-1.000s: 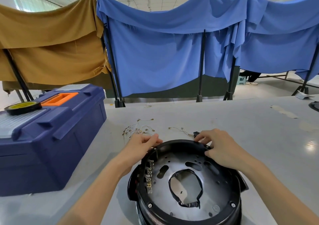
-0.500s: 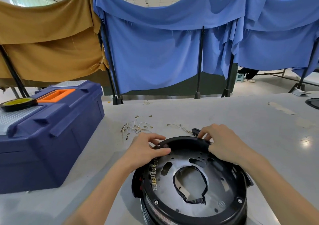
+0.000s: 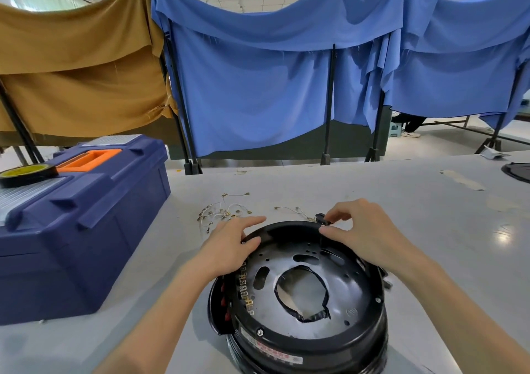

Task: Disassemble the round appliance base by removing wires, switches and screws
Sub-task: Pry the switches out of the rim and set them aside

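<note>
Left hand [image 3: 232, 248], right hand [image 3: 365, 231]: both bare, slender fingers, short nails. Left forearm [image 3: 160, 316], right forearm [image 3: 459, 302]: bare, unsleeved, visible to lower frame edge.

The toolbox [image 3: 86, 230] runs off the left edge, a black disc [image 3: 517, 171] off the right, the base [image 3: 358, 287] off the bottom. The fingers [image 3: 338, 208] of the right hand [image 3: 370, 236] half hide a small black part [image 3: 320, 217].

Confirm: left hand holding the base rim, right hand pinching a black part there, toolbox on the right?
No: the toolbox is on the left, per the head view; left hand holding the base rim, right hand pinching the black part there, both correct.
</note>
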A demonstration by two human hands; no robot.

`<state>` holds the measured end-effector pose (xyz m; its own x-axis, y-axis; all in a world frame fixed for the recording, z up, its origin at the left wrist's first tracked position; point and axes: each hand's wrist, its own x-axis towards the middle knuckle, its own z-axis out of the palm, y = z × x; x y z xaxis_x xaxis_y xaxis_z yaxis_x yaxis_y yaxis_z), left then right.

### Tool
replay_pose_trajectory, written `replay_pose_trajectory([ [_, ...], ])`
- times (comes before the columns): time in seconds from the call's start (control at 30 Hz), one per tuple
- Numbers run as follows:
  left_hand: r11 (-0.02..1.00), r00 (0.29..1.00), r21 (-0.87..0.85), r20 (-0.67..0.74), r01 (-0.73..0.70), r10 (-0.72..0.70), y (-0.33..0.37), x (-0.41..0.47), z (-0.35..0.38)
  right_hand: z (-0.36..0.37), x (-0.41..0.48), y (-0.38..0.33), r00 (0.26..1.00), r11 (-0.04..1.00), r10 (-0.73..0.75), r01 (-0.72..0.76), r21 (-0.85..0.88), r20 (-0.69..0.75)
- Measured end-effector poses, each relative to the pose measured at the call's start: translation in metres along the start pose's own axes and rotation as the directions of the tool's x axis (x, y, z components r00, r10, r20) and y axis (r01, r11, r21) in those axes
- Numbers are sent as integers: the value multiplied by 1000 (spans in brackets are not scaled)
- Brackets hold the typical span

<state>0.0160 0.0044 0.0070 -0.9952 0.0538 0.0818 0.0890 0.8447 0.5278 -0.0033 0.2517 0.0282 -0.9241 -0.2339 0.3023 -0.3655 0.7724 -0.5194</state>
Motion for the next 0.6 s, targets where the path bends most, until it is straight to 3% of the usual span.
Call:
replay_pose_trajectory([
  [0.17, 988, 996, 145, 75, 46, -57, -1, 0, -7, -7, -2, 2, 990, 994, 90, -83, -65, 105],
  [0.43, 922, 939, 218, 55, 320, -339, 12, -5, -12, 6, -1, 1, 990, 981, 91, -70, -182, 108],
  [0.6, 914, 958, 303, 12, 269, -286, 4, 0, -12, 23, 14, 5, 996, 990, 40, -29, -141, 74],
])
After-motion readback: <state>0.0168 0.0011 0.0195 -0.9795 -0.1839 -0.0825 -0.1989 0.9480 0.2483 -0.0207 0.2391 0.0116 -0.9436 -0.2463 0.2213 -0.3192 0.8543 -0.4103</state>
